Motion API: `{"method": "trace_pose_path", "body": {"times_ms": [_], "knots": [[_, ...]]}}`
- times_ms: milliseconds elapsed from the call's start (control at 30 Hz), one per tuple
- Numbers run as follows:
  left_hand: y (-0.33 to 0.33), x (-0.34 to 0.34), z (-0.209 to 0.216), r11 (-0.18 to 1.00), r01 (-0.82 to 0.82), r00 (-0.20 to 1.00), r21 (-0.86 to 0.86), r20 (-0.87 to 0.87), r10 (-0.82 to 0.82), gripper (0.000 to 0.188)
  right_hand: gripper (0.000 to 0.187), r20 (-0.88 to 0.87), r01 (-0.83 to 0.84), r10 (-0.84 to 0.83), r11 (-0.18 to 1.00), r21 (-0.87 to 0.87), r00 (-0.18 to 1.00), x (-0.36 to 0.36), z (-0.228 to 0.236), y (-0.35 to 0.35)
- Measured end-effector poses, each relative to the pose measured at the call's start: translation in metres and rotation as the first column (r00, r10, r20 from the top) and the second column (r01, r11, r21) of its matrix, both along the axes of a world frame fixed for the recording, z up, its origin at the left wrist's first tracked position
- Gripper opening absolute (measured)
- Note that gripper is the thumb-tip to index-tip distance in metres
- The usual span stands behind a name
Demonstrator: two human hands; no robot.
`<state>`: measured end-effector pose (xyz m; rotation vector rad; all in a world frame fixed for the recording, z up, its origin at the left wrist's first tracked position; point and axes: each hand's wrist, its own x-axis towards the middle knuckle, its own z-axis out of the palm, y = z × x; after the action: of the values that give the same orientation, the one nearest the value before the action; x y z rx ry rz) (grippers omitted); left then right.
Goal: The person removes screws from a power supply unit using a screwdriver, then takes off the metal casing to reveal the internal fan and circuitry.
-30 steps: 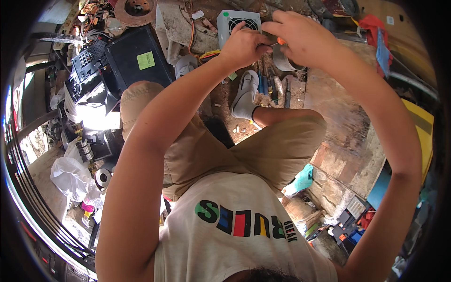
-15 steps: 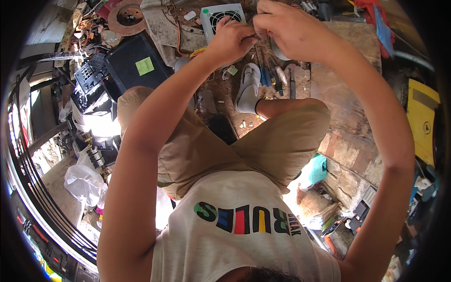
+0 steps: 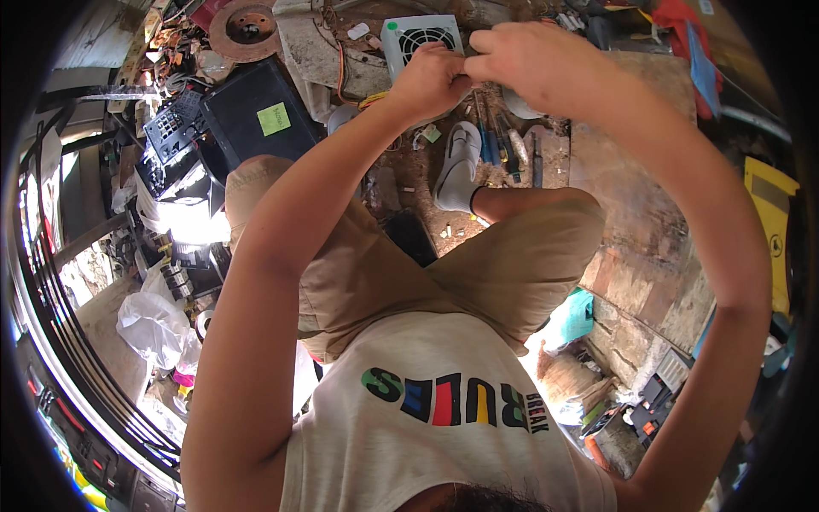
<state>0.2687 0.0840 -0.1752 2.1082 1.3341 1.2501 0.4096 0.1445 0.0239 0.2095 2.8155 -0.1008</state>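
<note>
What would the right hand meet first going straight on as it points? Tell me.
The right hand points leftward, so it would likely meet the left hand first; whether the two already touch is unclear.

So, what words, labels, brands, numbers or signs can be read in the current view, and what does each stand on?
White T-shirt: large multicoloured lettering with smaller dark lettering beside it; legible, but not copied out here.
Yellow-green sticky note on the flat black device: handwriting, too small to read.
Yellow panel: round dark emblem, too small to make out.
Power supply unit: round green sticker, no readable text.
</note>
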Motion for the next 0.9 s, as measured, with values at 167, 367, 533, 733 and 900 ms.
{"method": "trace_pose_path", "body": {"times_ms": [167, 367, 533, 733, 900], "knots": [[0.000, 0.000, 0.013, 0.994, -0.041, 0.999, -0.101, 0.030, 0.044, 0.013, 0.037, 0.059, 0.558, -0.555, 0.828, -0.054, 0.830, 0.003, 0.001, -0.011], [0.003, 0.004, 0.010, 0.987, -0.042, 0.997, -0.157, 0.051, 0.050, 0.017, 0.035, 0.307, 0.460, -0.417, 0.884, -0.081, 0.856, -0.004, -0.002, 0.017], [0.009, -0.006, 0.006, 1.000, 0.028, 0.998, -0.002, 0.052, -0.028, 0.016, 0.023, 0.178, -0.252, 0.237, 0.965, 0.073, 0.955, -0.017, 0.015, 0.011], [0.002, -0.001, 0.019, 0.949, -0.018, 0.993, -0.315, 0.105, 0.053, 0.015, 0.041, 0.308, 0.446, -0.452, 0.890, 0.095, 0.837, -0.029, 0.024, 0.004], [0.004, 0.000, 0.022, 0.881, -0.034, 0.988, -0.472, 0.118, 0.101, 0.025, 0.023, 0.098, 0.015, -0.014, 1.000, -0.011, 0.995, -0.017, 0.013, -0.001]]}}
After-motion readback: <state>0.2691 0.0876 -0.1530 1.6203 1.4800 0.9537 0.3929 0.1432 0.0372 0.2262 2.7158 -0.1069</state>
